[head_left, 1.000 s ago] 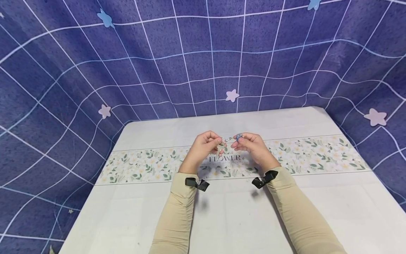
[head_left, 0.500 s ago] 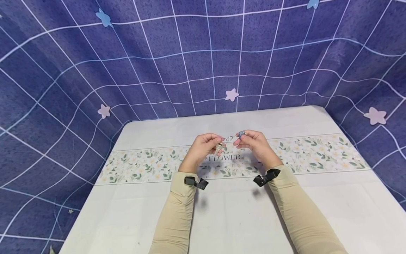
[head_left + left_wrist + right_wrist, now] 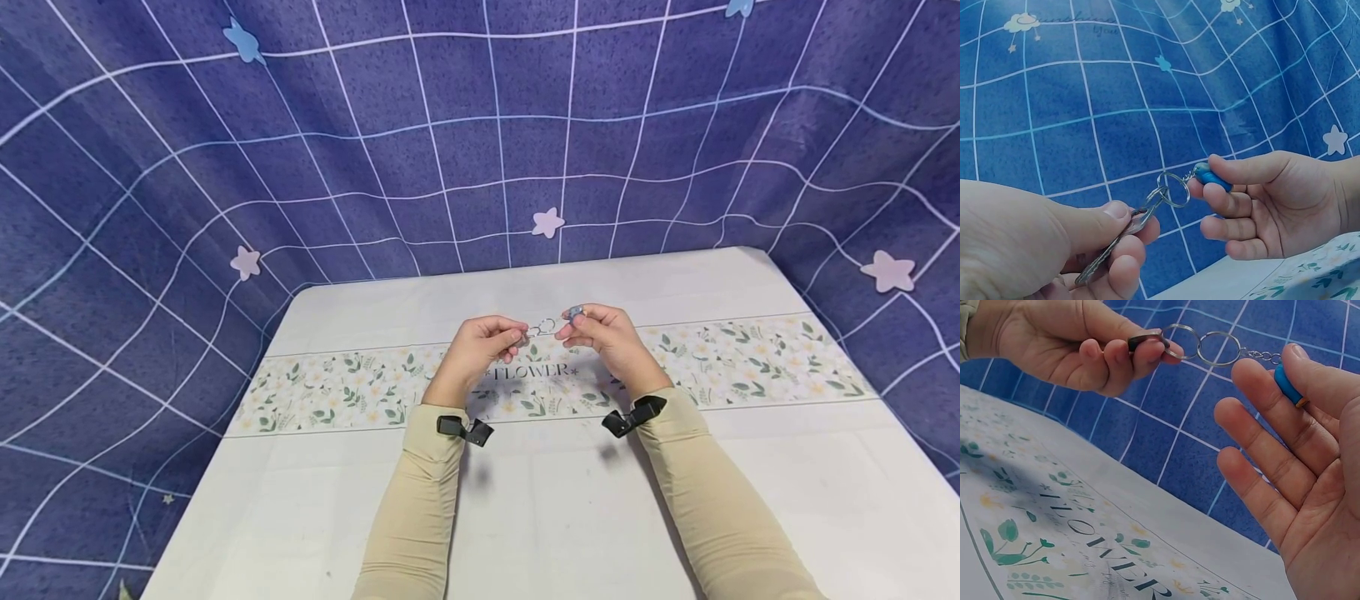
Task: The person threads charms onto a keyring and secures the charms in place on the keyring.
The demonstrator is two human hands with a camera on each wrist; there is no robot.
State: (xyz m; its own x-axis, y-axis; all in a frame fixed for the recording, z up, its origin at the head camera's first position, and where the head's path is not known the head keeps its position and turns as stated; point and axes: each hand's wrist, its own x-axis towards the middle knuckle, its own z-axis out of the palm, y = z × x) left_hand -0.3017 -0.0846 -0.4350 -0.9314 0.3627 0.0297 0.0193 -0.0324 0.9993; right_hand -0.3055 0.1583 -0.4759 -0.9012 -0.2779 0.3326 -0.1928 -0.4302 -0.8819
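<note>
Over the table, my left hand [image 3: 482,346] pinches a key [image 3: 1102,265] between thumb and fingers; whether more than one key lies there I cannot tell. Two linked metal rings stretch between the hands: the key's ring [image 3: 1180,325] and a keychain's split ring [image 3: 1239,350]. From the split ring a short chain [image 3: 1264,355] runs to a small blue charm [image 3: 1286,382] with an orange-yellow bit at one end. My right hand [image 3: 609,337] pinches that charm between thumb and index finger, its other fingers loosely bent in the left wrist view. The chain looks taut.
Below the hands lies a white tablecloth [image 3: 555,508] with a printed floral band [image 3: 360,387] reading FLOWER. A blue gridded curtain [image 3: 420,92] with stars hangs behind and at the sides. Black straps with small cameras sit on both wrists.
My right hand has shifted slightly right and away with the charm, spreading the rings out between the hands. The key dangling below my left fingers is now less visible in the head view.
</note>
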